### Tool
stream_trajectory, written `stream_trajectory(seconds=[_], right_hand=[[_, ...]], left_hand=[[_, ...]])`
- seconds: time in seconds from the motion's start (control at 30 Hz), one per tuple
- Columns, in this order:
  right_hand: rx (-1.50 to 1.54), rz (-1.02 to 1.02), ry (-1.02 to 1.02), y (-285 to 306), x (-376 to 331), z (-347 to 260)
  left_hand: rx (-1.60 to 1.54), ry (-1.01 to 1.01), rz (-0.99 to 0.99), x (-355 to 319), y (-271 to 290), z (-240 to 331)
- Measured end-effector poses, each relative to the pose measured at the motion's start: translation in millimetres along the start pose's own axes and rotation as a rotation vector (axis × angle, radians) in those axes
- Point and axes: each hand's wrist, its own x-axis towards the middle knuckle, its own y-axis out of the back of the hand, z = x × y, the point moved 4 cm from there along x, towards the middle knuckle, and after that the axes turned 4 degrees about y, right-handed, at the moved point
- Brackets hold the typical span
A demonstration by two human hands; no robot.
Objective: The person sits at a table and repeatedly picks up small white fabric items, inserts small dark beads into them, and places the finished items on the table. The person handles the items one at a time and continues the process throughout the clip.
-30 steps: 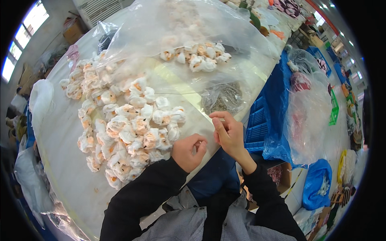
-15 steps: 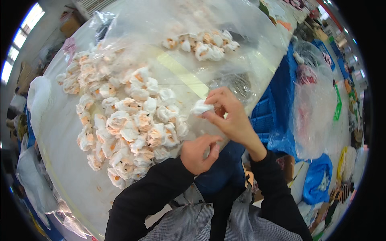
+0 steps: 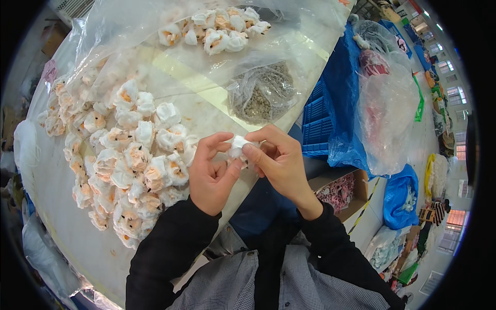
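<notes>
Between my two hands, near the table edge, is a small white fluffy plush piece. My right hand pinches it between thumb and fingers. My left hand has closed in from the other side, its thumb and index fingertips against the piece. Left of my hands lies a large pile of similar white and peach plush pieces, some with small dark spots. A smaller group of them lies at the far side, next to clear plastic sheeting.
A clear plastic bag of grey-brown granules sits on the pale table beyond my hands. To the right are a blue crate with blue plastic, a cardboard box of pink pieces and a blue bag on the floor.
My left hand has risen from beside the table edge and joined my right hand at the plush piece. The view has shifted, so the pile appears lower and further left.
</notes>
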Motion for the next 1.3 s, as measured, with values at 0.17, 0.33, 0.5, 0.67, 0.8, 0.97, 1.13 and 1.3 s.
stream_trajectory(seconds=[0.17, 0.33, 0.5, 0.67, 0.8, 0.97, 1.13, 1.3], right_hand=[[-0.002, 0.077, -0.010, -5.6, -4.7, 9.4], [0.118, 0.070, -0.136, -10.5, -5.9, 17.5], [-0.225, 0.254, 0.175, -2.1, -7.1, 9.0], [-0.536, 0.071, 0.477, -4.2, -20.4, -12.7], [-0.576, 0.039, 0.452, -3.3, -18.1, -6.3], [-0.403, -0.019, 0.284, 2.0, -23.2, -2.9], [-0.347, -0.053, 0.182, 1.4, -26.9, 5.5], [-0.540, -0.095, 0.362, -1.7, -25.1, -5.1]], left_hand=[[-0.008, 0.051, -0.042, -0.5, 0.9, -2.1], [-0.072, -0.002, -0.028, -2.1, -0.9, -4.5], [-0.018, -0.037, -0.001, -1.0, 1.4, -10.1], [0.114, -0.016, 0.009, -4.3, 2.5, -13.0], [0.277, -0.161, 0.015, -3.4, -1.7, -6.9], [0.484, -0.421, -0.025, 1.4, -7.5, 1.4], [0.617, -0.417, 0.010, -2.7, -7.3, 3.0], [0.634, -0.447, 0.077, -5.8, -5.4, 1.2]])
